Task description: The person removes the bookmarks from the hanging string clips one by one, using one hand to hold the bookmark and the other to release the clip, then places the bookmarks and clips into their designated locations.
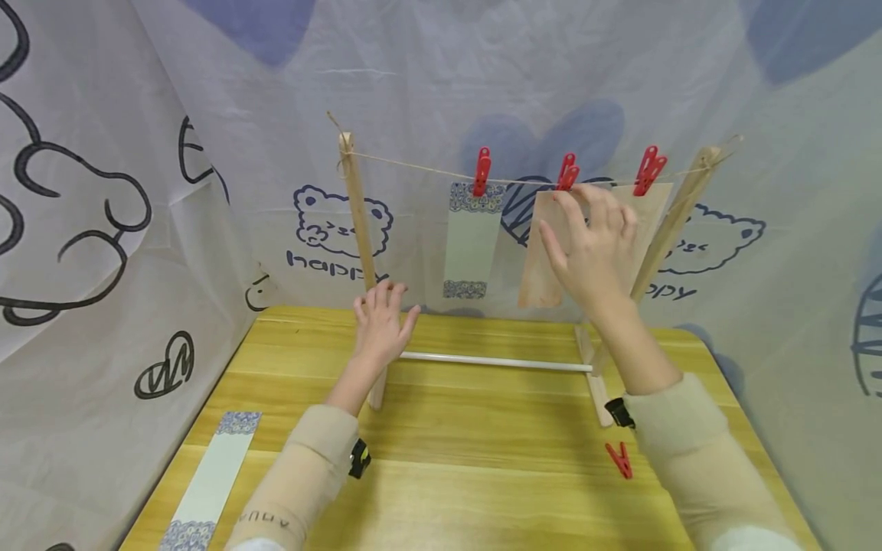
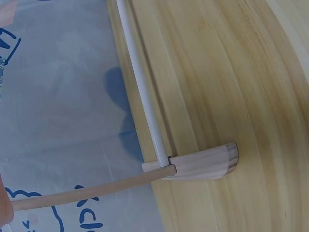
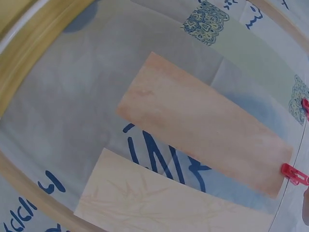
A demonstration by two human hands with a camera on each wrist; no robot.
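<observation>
My right hand (image 1: 596, 245) is raised at the string, its thumb and forefinger apart just below the middle red clothespin (image 1: 568, 171). That clothespin (image 3: 293, 174) bites the top of a pinkish-tan paper strip (image 3: 203, 125); a fingertip shows close beside it in the right wrist view. A cream strip (image 3: 169, 198) hangs to the right under another red clothespin (image 1: 649, 171). To the left, a pale green strip (image 1: 472, 245) with blue patterned ends hangs from a third clothespin (image 1: 481, 172). My left hand (image 1: 380, 325) has its fingers spread at the left wooden post (image 1: 360, 207), overlapping it.
The string (image 1: 413, 164) runs between the left post and the right post (image 1: 671, 229). A white rod (image 1: 496, 360) joins their feet on the wooden table (image 1: 441, 490). A loose red clothespin (image 1: 620, 461) lies at right, a patterned strip (image 1: 213, 478) at left.
</observation>
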